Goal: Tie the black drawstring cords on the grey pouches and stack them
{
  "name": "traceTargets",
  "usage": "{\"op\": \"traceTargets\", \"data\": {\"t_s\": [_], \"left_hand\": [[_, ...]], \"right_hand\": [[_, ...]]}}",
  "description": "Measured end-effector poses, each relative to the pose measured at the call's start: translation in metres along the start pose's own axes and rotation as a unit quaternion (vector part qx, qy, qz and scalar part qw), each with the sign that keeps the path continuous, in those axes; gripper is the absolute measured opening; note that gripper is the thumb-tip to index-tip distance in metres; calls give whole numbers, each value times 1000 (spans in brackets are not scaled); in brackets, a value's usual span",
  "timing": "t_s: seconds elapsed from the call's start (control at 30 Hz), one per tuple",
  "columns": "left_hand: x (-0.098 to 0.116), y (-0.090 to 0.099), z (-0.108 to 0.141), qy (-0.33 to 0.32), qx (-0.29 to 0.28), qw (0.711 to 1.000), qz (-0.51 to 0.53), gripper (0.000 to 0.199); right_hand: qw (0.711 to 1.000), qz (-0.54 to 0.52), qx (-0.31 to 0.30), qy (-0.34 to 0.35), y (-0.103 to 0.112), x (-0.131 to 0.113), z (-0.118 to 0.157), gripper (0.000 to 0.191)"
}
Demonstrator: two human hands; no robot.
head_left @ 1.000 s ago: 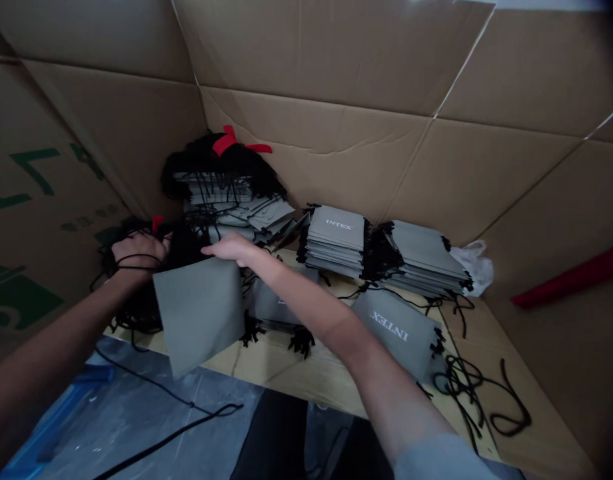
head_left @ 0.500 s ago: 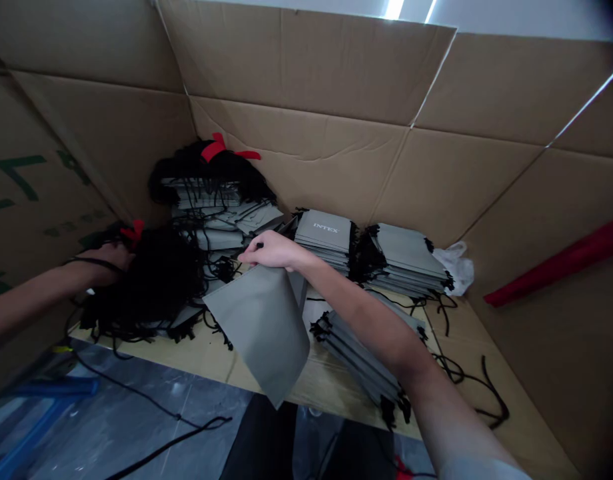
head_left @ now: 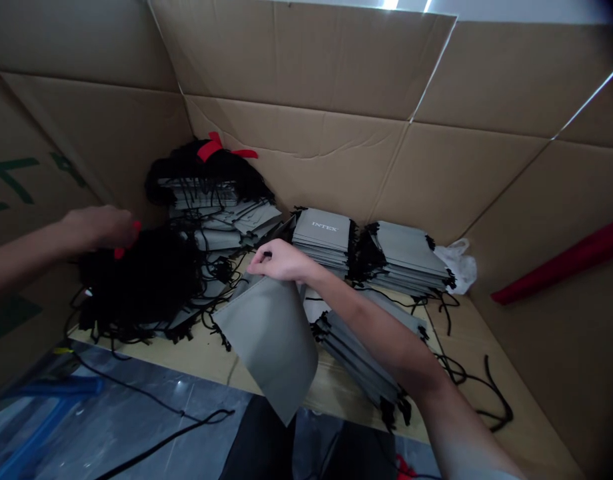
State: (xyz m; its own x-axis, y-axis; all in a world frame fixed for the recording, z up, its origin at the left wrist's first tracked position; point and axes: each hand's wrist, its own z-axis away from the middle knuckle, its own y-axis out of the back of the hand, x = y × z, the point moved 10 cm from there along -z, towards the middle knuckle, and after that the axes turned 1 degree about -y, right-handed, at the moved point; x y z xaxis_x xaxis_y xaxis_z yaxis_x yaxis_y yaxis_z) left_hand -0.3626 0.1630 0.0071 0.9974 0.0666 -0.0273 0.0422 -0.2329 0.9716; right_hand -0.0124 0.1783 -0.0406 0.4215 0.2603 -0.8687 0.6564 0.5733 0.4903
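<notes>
My right hand [head_left: 278,260] pinches the top edge of a flat grey pouch [head_left: 274,340], which hangs at a slant over the board's front edge. My left hand [head_left: 104,227] is raised over a heap of black cords [head_left: 146,280] at the left. Its fingers look curled close to a red strip [head_left: 135,233], and motion blurs them. What they hold, if anything, cannot be made out. Under my right forearm lies a fanned stack of grey pouches [head_left: 356,360] with black cord ends. Behind my right hand sits a stack marked INTEX [head_left: 324,230].
Another grey stack [head_left: 409,253] stands at the back right beside a crumpled clear plastic bag [head_left: 459,267]. A tall pile [head_left: 216,200] with a red tie fills the back left. Cardboard walls [head_left: 296,140] surround the board. Loose black cords [head_left: 494,393] lie at the right.
My left hand has risen out of the black cords, and the cord across its wrist is gone. My right hand and the pouch have shifted slightly right and down.
</notes>
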Motion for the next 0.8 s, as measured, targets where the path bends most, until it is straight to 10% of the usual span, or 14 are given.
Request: {"op": "traceTargets", "data": {"t_s": [0.27,0.57,0.7,0.8], "left_hand": [[23,-74,63,-69,-25,994,-80,73],[9,-62,69,-78,19,996,-44,102],[60,-45,59,-110,47,991,-52,77],[143,-44,69,-186,43,981,-23,64]], "right_hand": [[999,-25,-8,34,-3,13,8,16],[999,-20,18,35,55,-8,62,14],[996,42,65,38,101,-24,111,17],[993,88,77,25,127,-13,147,15]]}}
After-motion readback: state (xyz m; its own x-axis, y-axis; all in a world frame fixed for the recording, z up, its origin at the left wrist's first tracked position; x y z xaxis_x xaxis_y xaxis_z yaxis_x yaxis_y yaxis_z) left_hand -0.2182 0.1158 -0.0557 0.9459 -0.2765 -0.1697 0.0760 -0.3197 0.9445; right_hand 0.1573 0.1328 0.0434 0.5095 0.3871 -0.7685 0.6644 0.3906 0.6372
